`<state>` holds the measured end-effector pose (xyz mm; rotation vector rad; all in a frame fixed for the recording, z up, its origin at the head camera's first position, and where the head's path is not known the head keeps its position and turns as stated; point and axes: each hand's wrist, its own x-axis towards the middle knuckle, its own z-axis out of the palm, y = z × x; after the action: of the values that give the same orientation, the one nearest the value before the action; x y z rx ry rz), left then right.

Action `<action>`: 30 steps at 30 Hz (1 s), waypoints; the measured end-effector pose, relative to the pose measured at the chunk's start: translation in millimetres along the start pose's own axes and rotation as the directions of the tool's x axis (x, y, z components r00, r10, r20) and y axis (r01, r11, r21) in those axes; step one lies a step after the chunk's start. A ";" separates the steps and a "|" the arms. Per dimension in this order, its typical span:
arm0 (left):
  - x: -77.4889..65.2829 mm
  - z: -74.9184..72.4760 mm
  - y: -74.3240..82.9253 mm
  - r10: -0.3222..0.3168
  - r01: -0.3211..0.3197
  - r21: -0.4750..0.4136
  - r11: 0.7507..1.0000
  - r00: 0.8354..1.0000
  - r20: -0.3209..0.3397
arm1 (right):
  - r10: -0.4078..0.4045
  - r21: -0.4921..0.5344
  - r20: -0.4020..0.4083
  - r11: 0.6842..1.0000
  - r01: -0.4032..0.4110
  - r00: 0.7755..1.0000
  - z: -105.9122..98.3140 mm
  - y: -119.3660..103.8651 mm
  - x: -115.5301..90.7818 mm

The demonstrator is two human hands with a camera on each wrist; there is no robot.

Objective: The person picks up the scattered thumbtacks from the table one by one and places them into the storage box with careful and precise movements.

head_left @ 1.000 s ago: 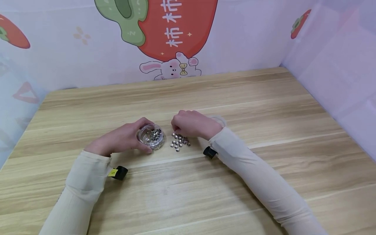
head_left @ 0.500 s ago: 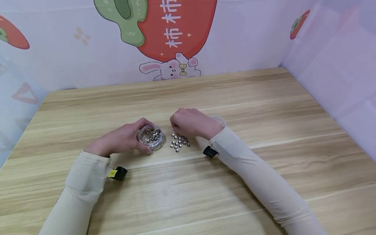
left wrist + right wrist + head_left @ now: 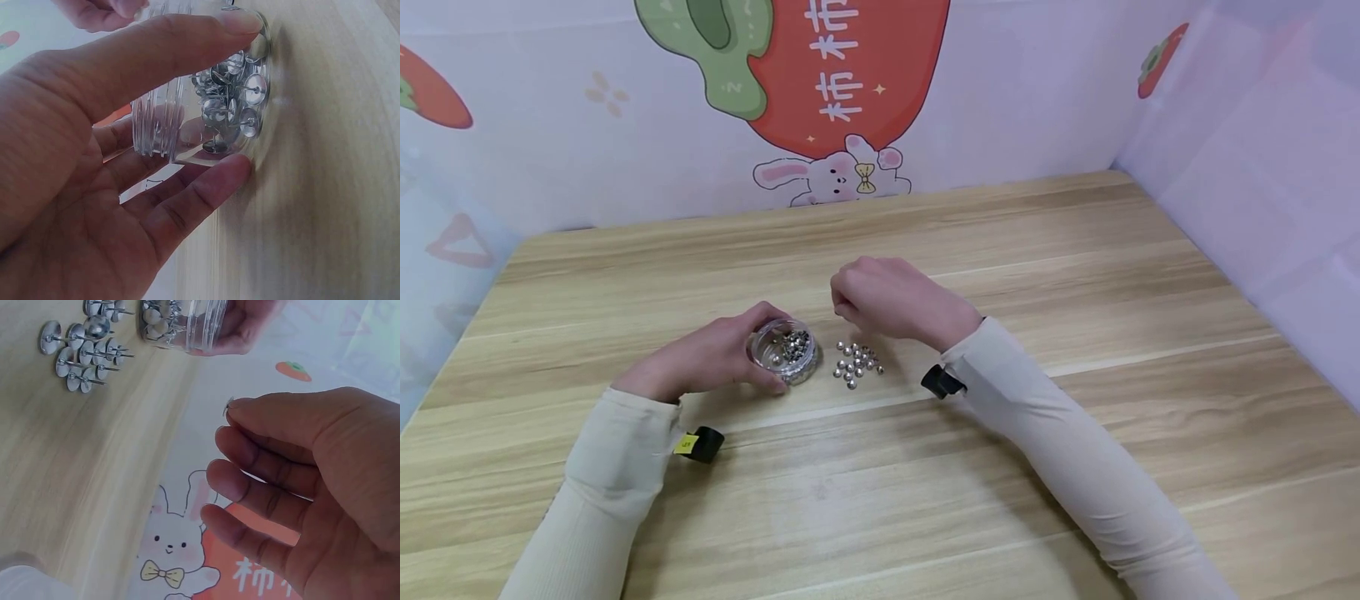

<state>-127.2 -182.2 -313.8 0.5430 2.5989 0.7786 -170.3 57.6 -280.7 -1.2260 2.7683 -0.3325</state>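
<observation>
My left hand (image 3: 715, 354) grips a clear screw-neck jar (image 3: 809, 367) standing on the table, thumb on one side and fingers on the other. Silver thumbtacks (image 3: 219, 112) lie inside, heaped toward one side. Right of the jar, a loose pile of thumbtacks (image 3: 855, 362) is spread on the wood, points up. My right hand (image 3: 895, 300) hovers just beyond that pile. In the right wrist view, a single thumbtack (image 3: 229, 407) is pinched at the tips of thumb and index finger, mostly covered by them; the other fingers are loosely bent.
A whitish round lid-like piece (image 3: 31, 584) shows at the lower left corner of the right wrist view; in the head view the right arm hides it. The wood-grain table (image 3: 850, 500) meets a printed cloth backdrop (image 3: 1015, 92) at the back and sides.
My right hand has lifted off the thumbtack pile and moved slightly away from me, with a thumbtack between its fingertips. The left hand and the jar have stayed in place.
</observation>
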 end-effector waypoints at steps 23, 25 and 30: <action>2.5 0.7 -2.9 -0.010 0.010 -0.017 1.000 1.000 0.014 | -0.218 -0.065 -0.172 0.976 0.209 0.961 29.8 -33.0 15.6; 2.6 0.7 -3.0 -0.014 0.014 -0.020 1.000 1.000 0.018 | -0.240 -0.082 -0.191 0.970 0.228 0.952 31.6 -35.9 15.7; 2.7 0.2 -3.2 -0.023 0.023 -0.014 1.000 0.999 0.024 | -0.255 -0.110 -0.234 0.966 0.235 0.938 35.0 -39.0 16.1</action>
<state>-130.2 -183.4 -316.4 0.5146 2.5715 0.7780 -147.0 14.6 -305.4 -1.6639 2.8559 -0.4231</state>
